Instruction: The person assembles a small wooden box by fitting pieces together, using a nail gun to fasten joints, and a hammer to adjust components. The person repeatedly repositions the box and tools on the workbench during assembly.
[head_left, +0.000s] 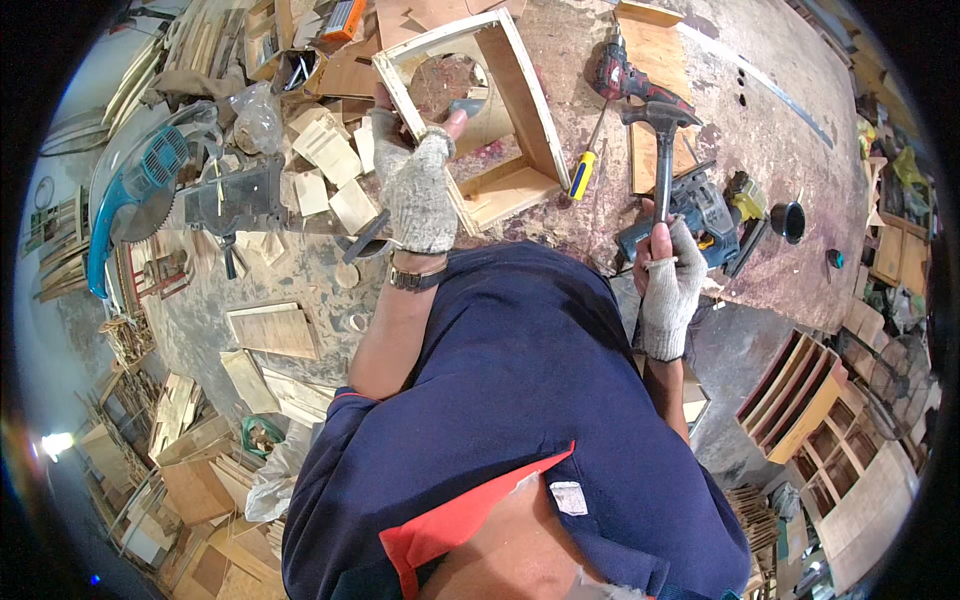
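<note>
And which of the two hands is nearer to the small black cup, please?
Right: the right hand, gripping the hammer, is left of the black cup and lower in the picture. The left hand, holding the wooden frame, is much farther left.

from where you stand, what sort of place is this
Probably a woodworking shop: a blue saw at left, a drill on the bench, and a hammer in the right hand.
</note>
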